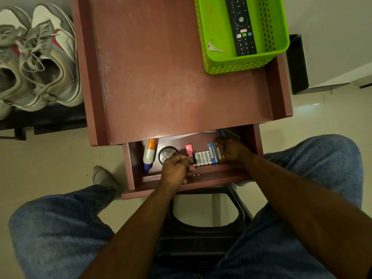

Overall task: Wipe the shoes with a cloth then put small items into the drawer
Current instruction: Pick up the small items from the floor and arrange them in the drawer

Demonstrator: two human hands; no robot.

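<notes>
Nearest the camera are the person's jeans-clad knees (60,228), spread to either side of a dark stool (201,238), with both forearms reaching forward into the open drawer (191,176) of a reddish-brown bedside table (181,77).

The left hand (175,170) hangs over the drawer's front edge, fingers curled in toward the pink highlighter (190,152); whether it actually pinches the marker or is merely clenched beside it I cannot tell. The right hand (231,150) sits in the drawer's right part, fingers curled round a pack of small coloured boxes (214,153).

Between the two hands lies a row of white batteries (202,158). Toward the drawer's left side are a round tin (168,154) and, nearest the left wall, a white glue bottle (149,154) lying lengthwise.

Farther off, at the tabletop's far right corner, stands a green basket (217,63) holding a black remote (240,27) and a key (214,48). Left of the table, a pair of grey-and-white shoes (46,63) rests on a dark rack (40,121).
</notes>
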